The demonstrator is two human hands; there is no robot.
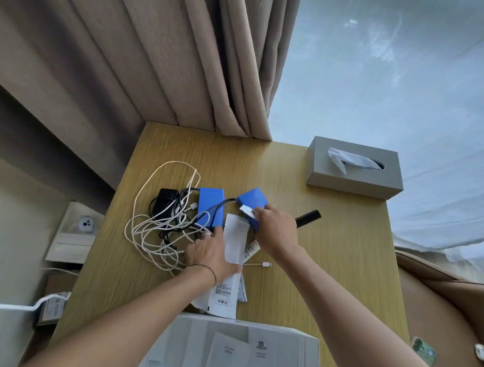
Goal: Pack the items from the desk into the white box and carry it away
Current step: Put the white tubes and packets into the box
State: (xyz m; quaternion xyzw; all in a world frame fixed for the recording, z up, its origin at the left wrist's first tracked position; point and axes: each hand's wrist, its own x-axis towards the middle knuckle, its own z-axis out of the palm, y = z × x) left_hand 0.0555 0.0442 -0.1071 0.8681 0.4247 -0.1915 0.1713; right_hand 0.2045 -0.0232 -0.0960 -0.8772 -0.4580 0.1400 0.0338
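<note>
While both hands work the counter (332, 254) pile | right hand (275, 228) pinching blue pack (252, 199), left hand (211, 253) spread on cables (153, 233) | next: drop it into white box (186, 343)

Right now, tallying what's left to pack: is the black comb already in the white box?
No, the black comb lies on the desk, far from the white box.
</note>
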